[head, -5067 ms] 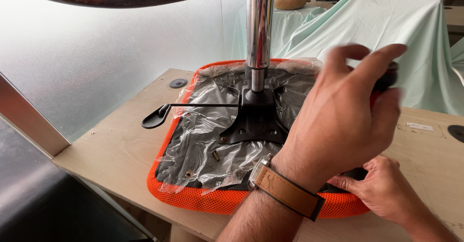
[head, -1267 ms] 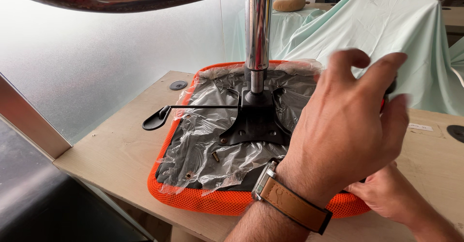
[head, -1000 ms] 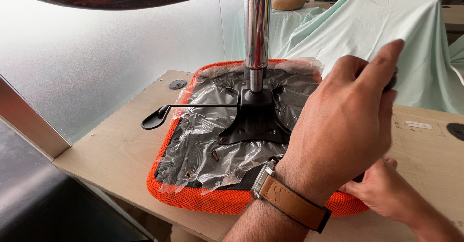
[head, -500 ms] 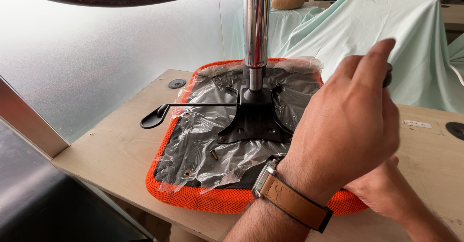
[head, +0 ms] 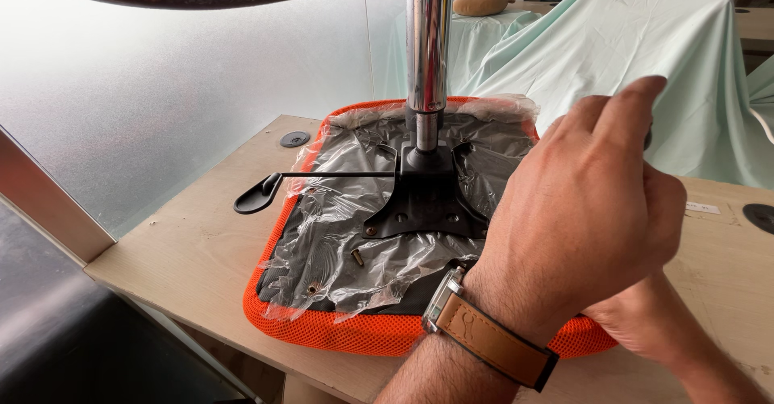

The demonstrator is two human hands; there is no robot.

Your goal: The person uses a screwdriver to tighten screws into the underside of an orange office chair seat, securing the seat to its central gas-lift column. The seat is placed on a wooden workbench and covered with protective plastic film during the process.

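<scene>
While the left hand [head: 588,218] is raised over the upturned orange seat's [head: 339,331] right side (its grasp cannot be told), the right hand [head: 645,331] is pressed lower against that edge.

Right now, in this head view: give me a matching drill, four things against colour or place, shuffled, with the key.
Things:
1. seat cushion edge
2. lever paddle
3. watch strap
4. cloth cover

Descriptions:
A. pale green, draped behind the table
B. orange mesh
C. brown, on the left wrist
D. black, resting on the table left of the seat

Pairs: 1-B, 2-D, 3-C, 4-A
</scene>
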